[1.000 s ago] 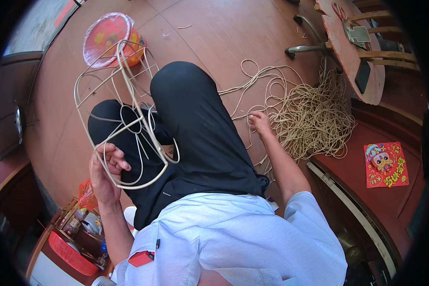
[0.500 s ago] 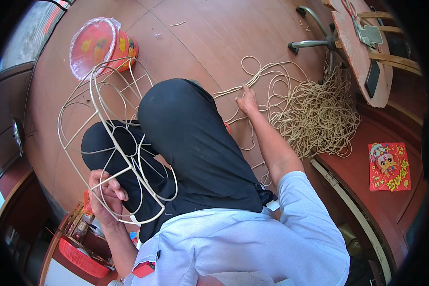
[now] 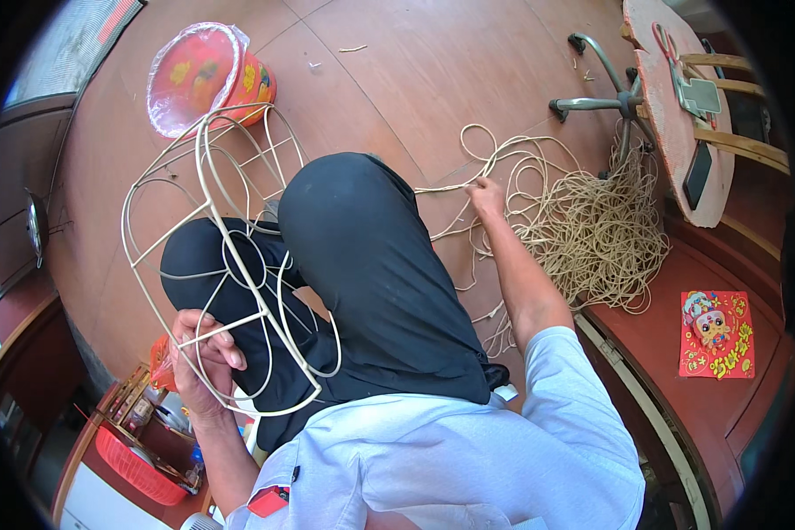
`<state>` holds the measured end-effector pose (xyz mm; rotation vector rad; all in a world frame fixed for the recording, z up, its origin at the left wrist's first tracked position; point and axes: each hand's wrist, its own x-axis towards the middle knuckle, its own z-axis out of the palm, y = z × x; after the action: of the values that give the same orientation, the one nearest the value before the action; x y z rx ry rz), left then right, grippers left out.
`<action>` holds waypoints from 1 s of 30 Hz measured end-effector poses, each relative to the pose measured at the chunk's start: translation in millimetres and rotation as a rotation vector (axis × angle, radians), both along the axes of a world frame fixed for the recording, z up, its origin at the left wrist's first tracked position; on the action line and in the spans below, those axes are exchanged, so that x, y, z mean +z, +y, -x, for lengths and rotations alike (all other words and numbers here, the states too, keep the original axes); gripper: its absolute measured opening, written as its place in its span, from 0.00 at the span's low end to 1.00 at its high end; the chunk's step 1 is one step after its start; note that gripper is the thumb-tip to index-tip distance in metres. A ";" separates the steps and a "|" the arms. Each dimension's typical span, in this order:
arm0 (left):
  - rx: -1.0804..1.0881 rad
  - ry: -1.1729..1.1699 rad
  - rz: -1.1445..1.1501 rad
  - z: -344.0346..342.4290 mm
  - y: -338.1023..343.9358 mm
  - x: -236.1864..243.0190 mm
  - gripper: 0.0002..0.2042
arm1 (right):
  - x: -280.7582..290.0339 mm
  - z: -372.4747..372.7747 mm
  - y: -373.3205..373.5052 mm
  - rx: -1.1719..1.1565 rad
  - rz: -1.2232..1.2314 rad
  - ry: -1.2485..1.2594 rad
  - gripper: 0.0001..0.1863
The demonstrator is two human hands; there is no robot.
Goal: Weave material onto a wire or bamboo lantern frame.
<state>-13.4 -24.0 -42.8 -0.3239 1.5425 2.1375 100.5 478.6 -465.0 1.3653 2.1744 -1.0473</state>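
Observation:
My left hand [image 3: 208, 353] is closed on the lower end of a cream wire frame [image 3: 207, 203], a long shape with hoops and crossbars lying over my knees in dark trousers [image 3: 353, 265]. My right hand [image 3: 486, 196] reaches down beside my right knee, fingers closed on strands of beige cord [image 3: 446, 190]. These loose strands run over the floor to a large tangled heap of the same cord [image 3: 601, 247] on my right.
A red plastic-lined bucket [image 3: 194, 79] stands beyond the frame. At right are a wooden board [image 3: 658, 97] with scissors and a dark phone, a metal chair base [image 3: 592, 103] and a red decoration [image 3: 714, 336]. Lower left, a red basket [image 3: 137, 468] sits among shelves.
My right hand has reached forward from beside the loose loops to the strands by my knee. The wire frame in my left hand has tilted and shifted slightly left and down.

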 end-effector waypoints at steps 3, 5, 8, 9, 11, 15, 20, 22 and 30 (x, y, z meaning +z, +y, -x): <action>-0.012 0.008 -0.033 2.5 2.4 -5.2 0.20 | -13.0 -26.5 23.1 -0.547 0.229 0.325 0.30; -0.024 0.017 -0.036 2.2 2.5 -5.0 0.20 | 0.0 -31.7 21.4 -0.722 0.296 0.374 0.26; 0.000 0.037 -0.043 -0.8 0.5 -5.7 0.21 | 43.1 -31.4 6.9 -0.939 0.440 0.476 0.19; -0.027 0.037 -0.055 -0.2 -1.9 -7.7 0.23 | 60.8 -35.9 9.6 -1.005 0.504 0.533 0.20; -0.029 0.068 -0.069 -2.4 -4.0 -11.1 0.24 | 76.8 -41.5 17.6 -1.081 0.637 0.595 0.21; -0.024 0.096 -0.058 -12.8 -2.3 -3.9 0.22 | 112.8 -56.2 46.9 -1.000 1.134 0.695 0.17; 0.051 0.169 -0.119 -6.1 6.7 -5.7 0.19 | 191.0 -60.8 65.0 -0.774 1.179 0.839 0.15; 0.126 0.220 -0.095 -12.9 2.2 9.1 0.19 | 214.5 -47.7 64.6 -0.734 0.996 0.792 0.17; 0.000 0.539 -0.223 -35.2 6.3 79.0 0.21 | 402.3 -26.8 53.1 -0.484 1.422 1.241 0.21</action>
<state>21.8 -17.7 36.2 0.3582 1.5368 2.4975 127.4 531.8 -62.7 0.4122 0.6860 -3.2185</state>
